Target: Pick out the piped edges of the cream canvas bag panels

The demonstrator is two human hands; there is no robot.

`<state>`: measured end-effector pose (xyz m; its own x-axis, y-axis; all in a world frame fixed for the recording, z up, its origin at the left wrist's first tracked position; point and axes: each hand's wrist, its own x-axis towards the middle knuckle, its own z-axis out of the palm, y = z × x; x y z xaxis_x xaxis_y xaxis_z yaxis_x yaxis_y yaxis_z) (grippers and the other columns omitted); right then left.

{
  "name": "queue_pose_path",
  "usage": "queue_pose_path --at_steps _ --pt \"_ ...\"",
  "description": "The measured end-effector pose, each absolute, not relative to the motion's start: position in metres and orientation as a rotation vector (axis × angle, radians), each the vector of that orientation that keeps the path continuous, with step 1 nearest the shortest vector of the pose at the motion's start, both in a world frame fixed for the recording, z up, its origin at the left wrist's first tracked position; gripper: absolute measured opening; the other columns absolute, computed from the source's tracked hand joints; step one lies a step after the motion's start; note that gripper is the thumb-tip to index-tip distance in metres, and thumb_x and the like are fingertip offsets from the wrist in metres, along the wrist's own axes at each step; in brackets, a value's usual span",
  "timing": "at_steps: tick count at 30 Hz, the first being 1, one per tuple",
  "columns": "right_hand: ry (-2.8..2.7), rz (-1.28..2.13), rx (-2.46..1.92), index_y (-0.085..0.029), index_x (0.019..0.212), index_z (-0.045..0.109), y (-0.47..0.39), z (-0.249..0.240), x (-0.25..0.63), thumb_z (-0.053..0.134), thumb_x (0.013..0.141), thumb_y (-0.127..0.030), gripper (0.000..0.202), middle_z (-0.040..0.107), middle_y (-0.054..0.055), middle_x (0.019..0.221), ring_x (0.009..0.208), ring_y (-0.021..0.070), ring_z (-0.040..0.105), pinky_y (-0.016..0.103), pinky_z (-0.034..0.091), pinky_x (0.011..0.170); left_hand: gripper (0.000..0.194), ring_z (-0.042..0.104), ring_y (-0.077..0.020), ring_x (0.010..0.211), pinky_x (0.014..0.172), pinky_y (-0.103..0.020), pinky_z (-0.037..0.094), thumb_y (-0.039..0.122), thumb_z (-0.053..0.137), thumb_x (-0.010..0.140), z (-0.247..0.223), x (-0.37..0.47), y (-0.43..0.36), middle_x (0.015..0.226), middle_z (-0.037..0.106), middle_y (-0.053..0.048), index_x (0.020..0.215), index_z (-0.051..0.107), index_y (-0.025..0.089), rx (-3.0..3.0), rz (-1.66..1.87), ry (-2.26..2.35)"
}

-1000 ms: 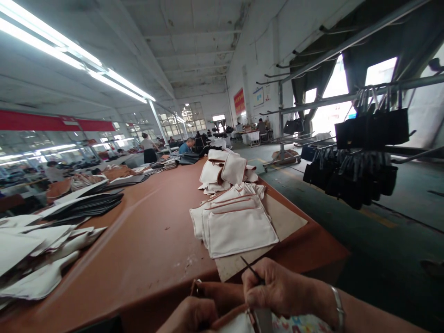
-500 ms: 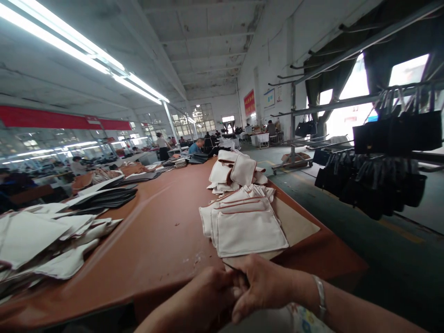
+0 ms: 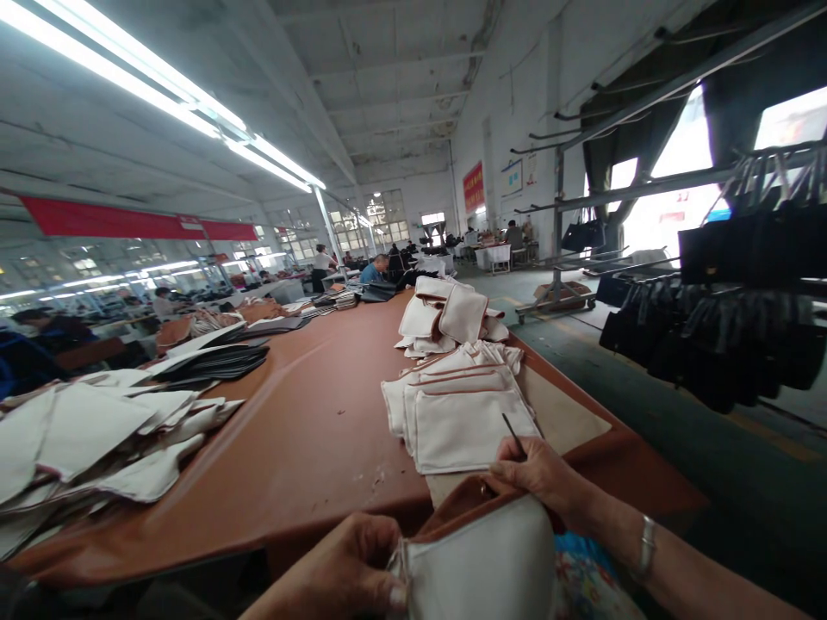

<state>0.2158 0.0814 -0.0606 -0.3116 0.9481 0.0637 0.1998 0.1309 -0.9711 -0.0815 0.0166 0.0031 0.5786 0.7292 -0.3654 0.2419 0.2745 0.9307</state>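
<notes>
My left hand (image 3: 365, 560) is closed on the left edge of a cream pouch piece (image 3: 481, 564) with a brown inner side, held up at the table's front edge. My right hand (image 3: 543, 474) is at the piece's upper right corner, its fingers closed round a thin dark stick-like tool (image 3: 513, 435) that points up and left. I cannot make out the tool's exact kind. A small shiny metal bit shows on the brown side near the right hand. Just beyond lies an overlapping row of similar cream pieces (image 3: 475, 430), with a looser heap (image 3: 452, 314) behind it.
Brown sheeting covers the table (image 3: 323, 413). On the left lie cream pieces (image 3: 96, 430) and a stack of black sheets (image 3: 213, 362). A metal rack (image 3: 559, 215) with black bags (image 3: 743, 258) stands to the right. Other people sit or stand farther back.
My hands were together low at the table edge and have moved apart. The cream piece is now raised between them, and the dark tool stands up from my right hand.
</notes>
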Motion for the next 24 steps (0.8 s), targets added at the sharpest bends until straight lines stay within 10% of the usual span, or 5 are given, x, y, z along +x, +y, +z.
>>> queue_pose_path --at_steps 6,12,24 --pt "-1.809 0.874 -1.198 -0.017 0.088 0.065 0.059 -0.051 0.213 0.065 0.083 -0.027 0.011 0.063 0.008 0.097 0.099 0.0249 0.057 0.035 0.042 0.091 0.044 0.039 -0.0139 0.071 0.061 -0.024 0.027 0.049 0.084 0.071 0.024 -0.032 0.007 0.077 0.052 -0.001 0.087 0.069 0.011 1.428 0.379 0.832" --pt "-1.862 1.541 -0.681 -0.014 0.105 0.067 0.02 0.005 0.205 0.06 0.092 -0.033 0.024 0.066 0.004 0.093 0.085 0.018 0.059 0.027 0.046 0.075 0.057 0.037 -0.0126 0.065 0.056 -0.023 0.029 0.067 0.082 0.062 0.026 -0.01 0.006 0.071 0.048 0.001 0.077 0.069 0.014 1.526 0.508 0.962" --pt "-1.731 1.626 -0.71 -0.015 0.081 0.058 0.021 -0.02 0.209 0.067 0.081 -0.031 0.018 0.055 0.0 0.079 0.067 0.0112 0.044 0.021 0.035 0.057 0.044 0.029 -0.0096 0.06 0.052 -0.024 0.019 0.056 0.073 0.079 0.03 -0.003 0.008 0.069 0.038 0.003 0.078 0.061 0.013 1.413 0.285 0.87"
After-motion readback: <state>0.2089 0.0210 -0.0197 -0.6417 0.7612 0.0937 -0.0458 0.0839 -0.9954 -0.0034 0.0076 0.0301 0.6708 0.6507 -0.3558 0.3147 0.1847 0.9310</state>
